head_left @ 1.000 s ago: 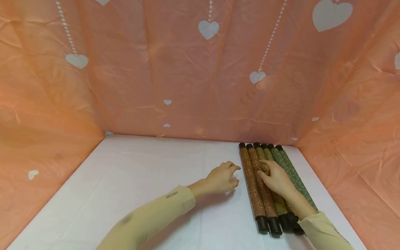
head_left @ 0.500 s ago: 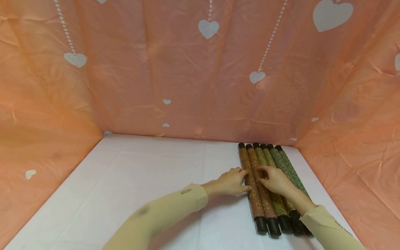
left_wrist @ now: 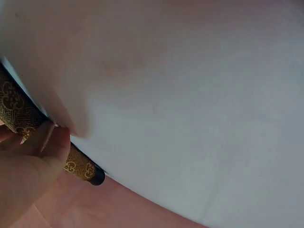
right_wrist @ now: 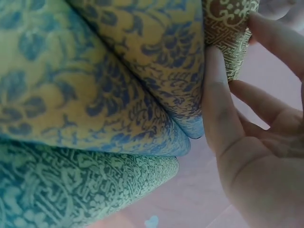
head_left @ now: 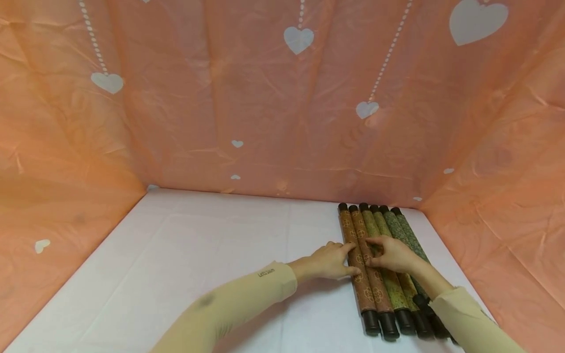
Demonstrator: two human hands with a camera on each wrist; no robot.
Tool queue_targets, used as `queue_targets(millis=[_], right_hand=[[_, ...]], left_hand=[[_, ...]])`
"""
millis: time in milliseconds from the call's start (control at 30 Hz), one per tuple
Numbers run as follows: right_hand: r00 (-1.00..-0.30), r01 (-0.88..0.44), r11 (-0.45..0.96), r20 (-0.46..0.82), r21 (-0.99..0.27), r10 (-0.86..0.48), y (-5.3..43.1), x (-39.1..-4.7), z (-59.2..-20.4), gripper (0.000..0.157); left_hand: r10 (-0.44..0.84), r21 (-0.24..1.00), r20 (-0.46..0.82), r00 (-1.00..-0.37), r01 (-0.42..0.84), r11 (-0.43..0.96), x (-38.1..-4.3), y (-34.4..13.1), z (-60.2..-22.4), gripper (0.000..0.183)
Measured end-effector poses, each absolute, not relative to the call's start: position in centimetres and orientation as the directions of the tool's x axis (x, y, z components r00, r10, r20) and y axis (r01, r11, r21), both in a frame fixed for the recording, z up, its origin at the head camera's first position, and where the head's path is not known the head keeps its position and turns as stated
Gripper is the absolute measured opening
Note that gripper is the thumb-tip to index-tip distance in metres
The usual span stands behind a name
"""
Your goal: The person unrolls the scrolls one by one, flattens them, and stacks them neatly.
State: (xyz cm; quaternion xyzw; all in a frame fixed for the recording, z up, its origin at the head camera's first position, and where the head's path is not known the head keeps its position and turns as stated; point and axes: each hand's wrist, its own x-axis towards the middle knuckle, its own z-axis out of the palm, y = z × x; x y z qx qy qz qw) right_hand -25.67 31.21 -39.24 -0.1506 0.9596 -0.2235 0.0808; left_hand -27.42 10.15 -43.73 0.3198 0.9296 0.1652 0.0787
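At desk [head_left: 212, 245] right | left hand [head_left: 331, 261] pinches outer brown roll [head_left: 363, 284] | right hand [head_left: 395, 255], inner brown roll [head_left: 376, 284] | yellow rolls [right_wrist: 90, 99] read blue-flowered only in right wrist view

Side by side on the white table [head_left: 212, 235] lie two brown rolls [head_left: 375, 280], two yellow-green rolls [head_left: 391, 284] and two green rolls [head_left: 413, 239].

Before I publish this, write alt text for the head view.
A person's left grip and right grip touch two brown rolls, the leftmost of six side by side. Yellow-green rolls and green rolls follow, all on a white surface before an orange curtain printed with hearts.
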Motion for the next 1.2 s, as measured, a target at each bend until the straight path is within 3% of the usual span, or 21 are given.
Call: queue_targets(millis=[267, 600, 1200], right_hand=[[-0.925, -0.340, 0.833, -0.006, -0.436, -0.380, 30.6, -24.9, -39.2, 0.070], [-0.917, -0.362, 0.865, -0.035, -0.347, -0.398, 28.8, -24.9, -39.0, 0.074], [-0.912, -0.338, 0.729, 0.017, -0.595, -0.410, 27.4, -24.4, -40.2, 0.078]], left_hand=[[0.655, 0.453, -0.020, -0.756, 0.577, 0.680, -27.4, 9.6, -43.4, 0.083], [0.625, 0.494, 0.043, -0.779, 0.561, 0.664, -26.7, 8.8, -43.6, 0.084], [0.638, 0.514, 0.044, -0.769, 0.565, 0.645, -26.6, 6.0, -44.0, 0.085]])
